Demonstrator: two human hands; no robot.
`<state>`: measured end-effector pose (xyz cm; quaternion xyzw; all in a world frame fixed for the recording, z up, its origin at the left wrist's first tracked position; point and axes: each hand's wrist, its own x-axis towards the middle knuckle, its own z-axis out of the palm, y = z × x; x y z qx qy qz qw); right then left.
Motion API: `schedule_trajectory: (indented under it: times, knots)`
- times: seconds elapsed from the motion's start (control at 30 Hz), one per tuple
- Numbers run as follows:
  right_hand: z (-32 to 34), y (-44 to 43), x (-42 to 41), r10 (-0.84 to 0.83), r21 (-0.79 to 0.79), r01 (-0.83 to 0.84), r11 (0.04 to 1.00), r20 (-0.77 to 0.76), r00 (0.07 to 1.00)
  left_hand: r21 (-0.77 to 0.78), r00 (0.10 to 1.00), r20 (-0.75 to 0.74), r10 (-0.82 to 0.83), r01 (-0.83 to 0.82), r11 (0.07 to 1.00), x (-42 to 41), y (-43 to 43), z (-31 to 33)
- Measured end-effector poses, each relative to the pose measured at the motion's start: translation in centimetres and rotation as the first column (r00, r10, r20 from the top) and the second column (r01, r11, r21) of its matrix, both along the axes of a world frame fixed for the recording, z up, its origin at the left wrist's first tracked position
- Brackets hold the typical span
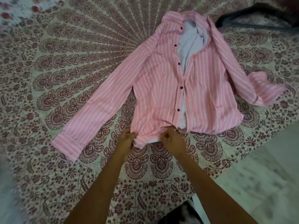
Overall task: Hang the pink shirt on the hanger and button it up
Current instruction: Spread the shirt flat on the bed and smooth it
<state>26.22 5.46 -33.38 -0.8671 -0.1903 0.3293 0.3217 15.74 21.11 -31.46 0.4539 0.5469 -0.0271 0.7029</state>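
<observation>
Pink, white-striped, long-sleeved cotton shirt (158,78) lying front-up and unbuttoned on a cream bedspread printed with maroon mandala motifs (64,62). The left hand (127,138) and right hand (171,138) sit side by side at the near hem, each with fingers curled into the cloth, so that both grip the hem, which bunches between them. The shirt body extends directly away from the hands, collar at the far end. Five dark round buttons (179,63) run up the placket beyond the right hand; the opening beside them exposes the pale inner fabric. One sleeve lies straight, reaching outward past the left hand, with its cuff (68,143) beside that hand. The other sleeve (258,89) lies crumpled far beyond the right hand. A dark curved object (252,21), too blurred to identify, rests just past the collar, on the right hand's side.
</observation>
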Motion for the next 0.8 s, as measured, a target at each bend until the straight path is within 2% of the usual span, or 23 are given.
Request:
schedule_trajectory:
  times: [0.03,0.1,0.13,0.17,0.27,0.43,0.53,0.6,0.7,0.8]
  knots:
    - [-0.2,-0.5,-0.5,0.036,-0.046,-0.035,0.998,0.030,0.999,-0.036,0.999,0.026,0.036,-0.035,0.999,-0.4,0.1,0.2]
    - [-0.8,-1.3,-1.3,0.235,-0.190,-0.219,0.957,0.066,0.970,-0.119,0.991,0.082,0.106,-0.096,0.988,-0.8,0.2,1.1]
    - [-0.9,-1.5,-1.7,0.288,-0.244,-0.256,0.935,0.105,0.952,-0.151,0.989,0.099,0.108,-0.093,0.984,-0.8,0.3,1.7]
    - [-0.9,-1.5,-2.1,0.282,-0.264,-0.230,0.937,0.182,0.942,-0.182,0.989,0.118,0.086,-0.064,0.981,-0.8,0.5,2.2]
    - [-0.4,-0.1,-2.3,0.069,-0.181,0.010,0.983,0.423,0.904,-0.267,0.985,0.164,-0.047,0.090,0.960,-1.1,1.2,3.3]
    - [0.7,1.9,-1.7,-0.066,-0.086,0.149,0.985,0.612,0.788,-0.260,0.939,0.151,-0.309,0.339,0.904,-2.2,3.3,3.7]
    - [0.8,2.1,-1.3,-0.083,-0.079,0.167,0.983,0.620,0.780,-0.291,0.911,0.130,-0.391,0.412,0.864,-3.2,4.3,3.1]
    - [0.8,1.8,-1.3,0.003,-0.101,0.076,0.992,0.620,0.785,-0.326,0.932,0.121,-0.342,0.363,0.873,-3.6,4.6,2.8]
    - [0.2,0.8,-1.5,0.148,-0.044,-0.153,0.987,0.611,0.778,-0.386,0.960,0.129,-0.247,0.278,0.880,-3.9,4.5,2.6]
    - [-0.9,0.1,-2.3,0.259,-0.068,-0.267,0.961,0.547,0.796,-0.457,0.976,0.139,-0.166,0.212,0.864,-4.0,4.0,2.6]
